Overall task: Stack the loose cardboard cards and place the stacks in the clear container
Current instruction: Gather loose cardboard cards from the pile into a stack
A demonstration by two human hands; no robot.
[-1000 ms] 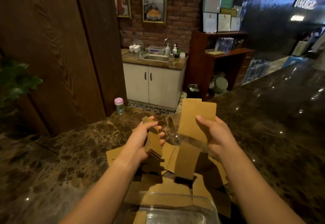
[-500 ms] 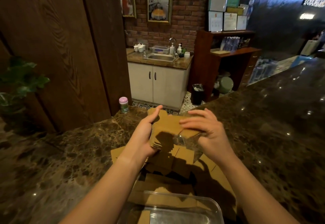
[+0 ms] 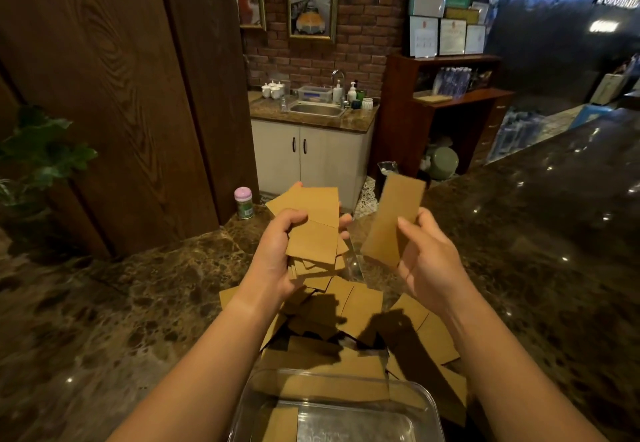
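My left hand [image 3: 277, 251] grips an uneven stack of brown cardboard cards [image 3: 313, 233], thumb on top, held above the counter. Just to the right, my right hand [image 3: 427, 258] pinches a single long cardboard card [image 3: 391, 219], tilted upright and apart from the stack. Below both hands lies a heap of loose cardboard cards [image 3: 360, 310] spread on the dark marble counter. The clear container [image 3: 433, 407] sits at the near edge, with a card or two showing through it.
A small jar with a pink lid [image 3: 244, 202] stands at the counter's far edge. A potted plant [image 3: 38, 161] is at the left. The marble counter [image 3: 554, 233] stretches right. Beyond it are a wood panel wall, a sink cabinet [image 3: 311, 154] and shelves.
My right hand was pressing on the stack half a second ago; it has come away to the right and now holds a single card. The left hand's stack has risen slightly.
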